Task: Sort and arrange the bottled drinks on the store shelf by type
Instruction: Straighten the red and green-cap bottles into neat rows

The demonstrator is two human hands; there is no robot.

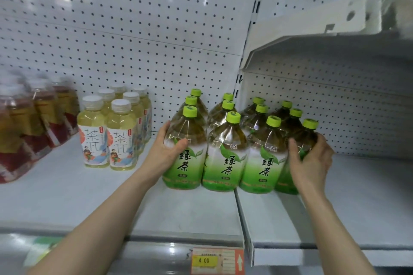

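"One long white shelf (67,203). What stands on it?"

"Twelve green tea bottles (225,163), four rows three deep, mid-shelf across the seam and set back from the front edge."

"And toward the left end?"

"Blurred red-labelled bottles (33,123) at the far left. Next come six pale tea bottles (120,140) with white caps, standing apart from the green ones."

"Who holds what?"

"Left grip (169,147) curls round the front-left green bottle, thumb across its label. Right grip (310,158) wraps the front-right one likewise."

"Anything smaller?"

"An orange price tag (215,260) on the front edge, reading 4 00."
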